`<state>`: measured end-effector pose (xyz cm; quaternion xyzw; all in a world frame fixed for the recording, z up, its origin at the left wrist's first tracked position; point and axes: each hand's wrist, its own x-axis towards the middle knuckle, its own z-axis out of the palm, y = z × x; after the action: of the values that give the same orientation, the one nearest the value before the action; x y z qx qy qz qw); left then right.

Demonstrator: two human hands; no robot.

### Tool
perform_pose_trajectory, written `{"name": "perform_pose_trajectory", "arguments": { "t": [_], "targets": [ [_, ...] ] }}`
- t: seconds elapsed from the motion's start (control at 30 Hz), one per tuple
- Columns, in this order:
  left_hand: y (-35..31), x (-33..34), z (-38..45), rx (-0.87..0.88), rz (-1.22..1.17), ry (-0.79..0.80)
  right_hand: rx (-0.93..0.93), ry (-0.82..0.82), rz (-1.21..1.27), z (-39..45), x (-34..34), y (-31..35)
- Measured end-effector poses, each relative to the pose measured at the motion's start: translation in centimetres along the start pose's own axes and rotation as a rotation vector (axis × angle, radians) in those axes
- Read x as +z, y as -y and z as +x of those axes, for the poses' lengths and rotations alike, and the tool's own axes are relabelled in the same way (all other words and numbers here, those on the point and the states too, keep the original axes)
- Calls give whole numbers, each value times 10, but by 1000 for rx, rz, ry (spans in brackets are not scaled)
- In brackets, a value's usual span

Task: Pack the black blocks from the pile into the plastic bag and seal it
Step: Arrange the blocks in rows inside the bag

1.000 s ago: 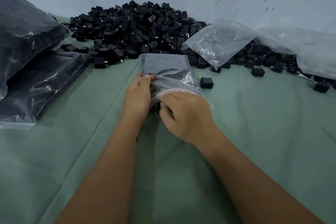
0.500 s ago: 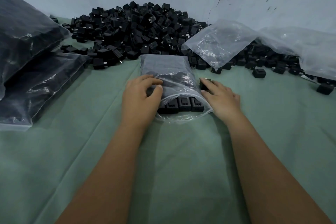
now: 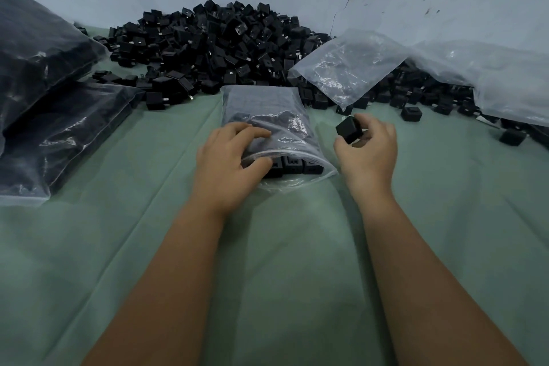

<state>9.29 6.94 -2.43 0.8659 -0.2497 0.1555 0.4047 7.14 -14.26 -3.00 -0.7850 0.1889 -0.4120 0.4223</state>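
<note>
A clear plastic bag lies on the green cloth with its open mouth toward me, and a row of black blocks shows inside the mouth. My left hand grips the bag's mouth at its left side, fingers on the top film and thumb at the opening. My right hand pinches one black block just right of the bag, lifted off the cloth. A big pile of black blocks rises behind the bag against the wall.
Two filled bags are stacked at the left. Empty clear bags lie over the pile's right part, more of them at the far right. Loose blocks dot the green cloth on the right.
My right hand left the bag's mouth, reached to the loose block at the bag's right and lifted it. My left hand shifted its hold on the bag's mouth.
</note>
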Motion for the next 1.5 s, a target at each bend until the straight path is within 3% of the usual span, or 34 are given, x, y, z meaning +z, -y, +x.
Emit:
{"name": "perform_pose_trajectory", "arguments": {
  "t": [0.17, 0.3, 0.43, 0.53, 0.7, 0.83, 1.0, 1.17, 1.5],
  "targets": [
    [-1, 3, 1, -47, 9, -42, -336, -15, 38, -39, 7, 36],
    [1, 4, 7, -208, -399, -127, -635, 127, -13, -68, 19, 55],
    [5, 7, 11, -351, -653, -193, -851, 256, -350, -70, 26, 53],
    [7, 9, 14, -371, -682, -237, -860, 305, -521, -70, 28, 50],
    [8, 12, 15, -384, -682, -252, -826, 326, -383, -71, 24, 52],
    [6, 12, 15, -338, -653, -263, -722, 278, -647, -73, 20, 58],
    [5, 13, 15, -324, -642, -246, -575, 394, -815, -82, 25, 64],
    [0, 12, 14, -230, -563, -263, -497, 453, -837, -88, 29, 64],
    [0, 12, 12, -74, -374, -313, -468, 593, -624, -71, 48, 66]
  ]
}}
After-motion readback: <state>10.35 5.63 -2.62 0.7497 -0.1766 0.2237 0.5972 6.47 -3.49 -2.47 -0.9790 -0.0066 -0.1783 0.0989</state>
